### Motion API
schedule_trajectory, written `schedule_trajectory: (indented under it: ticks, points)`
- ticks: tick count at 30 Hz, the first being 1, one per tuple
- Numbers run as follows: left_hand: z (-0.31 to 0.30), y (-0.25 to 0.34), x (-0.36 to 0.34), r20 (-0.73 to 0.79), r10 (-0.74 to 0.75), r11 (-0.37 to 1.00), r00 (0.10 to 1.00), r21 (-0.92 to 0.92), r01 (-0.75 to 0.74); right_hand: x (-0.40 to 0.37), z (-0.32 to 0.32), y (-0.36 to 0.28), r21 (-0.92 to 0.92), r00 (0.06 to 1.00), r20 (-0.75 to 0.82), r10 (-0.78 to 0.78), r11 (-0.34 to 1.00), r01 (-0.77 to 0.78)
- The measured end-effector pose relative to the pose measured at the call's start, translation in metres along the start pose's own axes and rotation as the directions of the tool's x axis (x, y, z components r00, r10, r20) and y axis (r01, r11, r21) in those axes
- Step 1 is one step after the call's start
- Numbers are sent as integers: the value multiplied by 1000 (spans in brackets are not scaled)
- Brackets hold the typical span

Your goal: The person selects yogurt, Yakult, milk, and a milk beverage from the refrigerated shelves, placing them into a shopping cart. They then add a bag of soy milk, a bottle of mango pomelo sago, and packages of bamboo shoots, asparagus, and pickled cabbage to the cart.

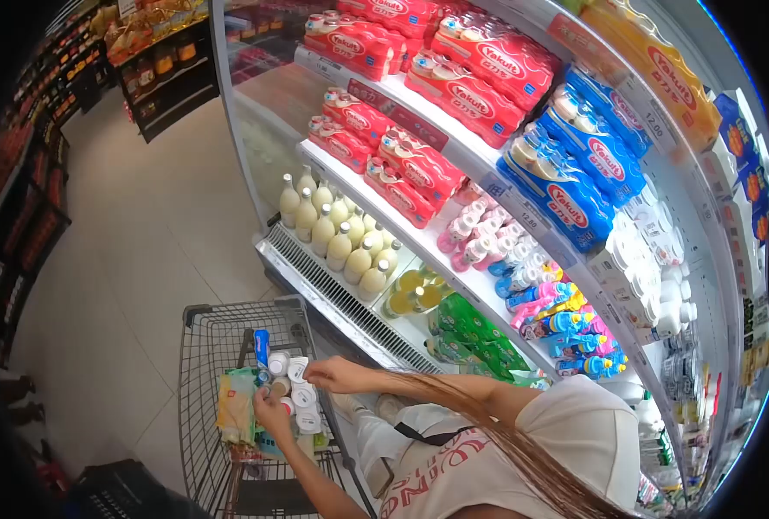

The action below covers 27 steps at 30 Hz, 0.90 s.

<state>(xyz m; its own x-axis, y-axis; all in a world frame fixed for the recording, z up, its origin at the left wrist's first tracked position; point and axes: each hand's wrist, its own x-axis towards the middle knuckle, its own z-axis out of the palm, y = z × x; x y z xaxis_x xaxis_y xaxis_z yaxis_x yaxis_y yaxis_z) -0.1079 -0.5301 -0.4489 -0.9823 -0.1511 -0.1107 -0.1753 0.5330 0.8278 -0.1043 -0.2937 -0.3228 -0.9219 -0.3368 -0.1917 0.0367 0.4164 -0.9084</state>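
A wire shopping cart (196, 381) holds several groceries below my hands. My left hand (272, 413) reaches in from below, its fingers curled beside a round brownish lid (280, 387) and a red-and-white cap (287, 406). What those fingers grip is hidden. From the right, my right hand (336, 374) meets the edge of a group of white-lidded cups (303, 395), with thumb and fingers pinched together at the upper cup. A blue tube-like package (262, 346) stands at the far side of the groceries. Beside my left hand lies a yellow-and-green bag (237, 406).
A refrigerated shelf runs along the right, with red Yakult packs (462, 95), blue Yakult packs (566, 186) and cream-coloured bottles (339, 246). Its vent grille (341, 298) edges close to the cart. Dark shelving (21, 251) lines the left, across a tiled floor (134, 233).
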Motion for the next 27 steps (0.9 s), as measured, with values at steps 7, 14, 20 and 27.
schedule_trajectory:
  ticks: [7, 14, 20, 27]
  points:
    - [48, 170, -74, 128, 252, 958, 959, -172, -229, -150, -76, 0, -126, 988, -149, 30, 991, -49]
    - [82, 427, -28, 213, 552, 766, 806, -511, -390, -181, -237, -126, -109, 683, -707, -180, 983, 147]
    - [151, 638, 106, 77, 711, 487, 699, -771, -411, -127, -402, -164, -168, 69, -980, -186, 962, 214]
    - [236, 714, 217, 147, 740, 575, 656, -645, -504, -91, -468, -151, -215, 91, -976, -199, 949, -232]
